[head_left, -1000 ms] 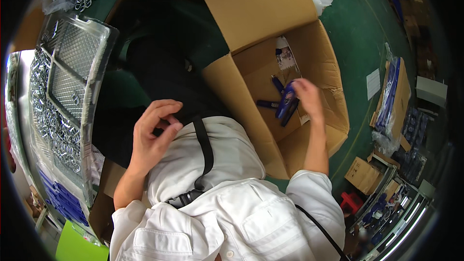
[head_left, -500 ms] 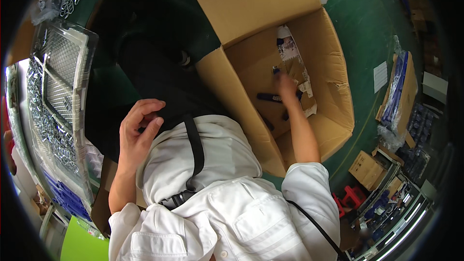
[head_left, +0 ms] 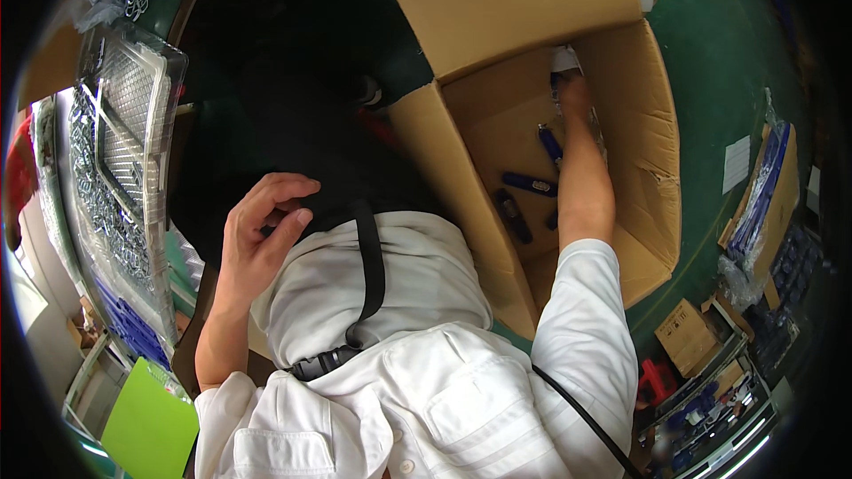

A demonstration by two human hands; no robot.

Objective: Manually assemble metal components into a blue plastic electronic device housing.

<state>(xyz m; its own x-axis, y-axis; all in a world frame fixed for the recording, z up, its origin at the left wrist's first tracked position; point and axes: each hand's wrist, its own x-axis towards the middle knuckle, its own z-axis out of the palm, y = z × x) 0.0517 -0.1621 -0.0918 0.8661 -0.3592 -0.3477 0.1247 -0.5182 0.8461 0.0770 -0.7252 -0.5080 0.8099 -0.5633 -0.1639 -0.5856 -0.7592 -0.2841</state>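
Observation:
My right hand reaches deep into an open cardboard box, down at its far end. Its fingers are in shadow and mostly hidden, beside a strip of torn white paper and a dark-blue piece, so I cannot tell if they grip anything. Several slim, dark-blue handle-like objects lie on the box's bottom, among them one lying crosswise, one nearer the left wall and one by my forearm. My left hand hovers over my lap, empty, its fingers loosely bent and apart from the thumb.
On the left stands a clear plastic tray with many small metal parts, and a lime-green panel below it. To the right lie a paper sheet, plastic-wrapped blue pieces and a small carton. The floor is green.
My right hand has moved farther into the box, from the blue objects in the middle to the far end. The view has shifted slightly; my left hand keeps its pose.

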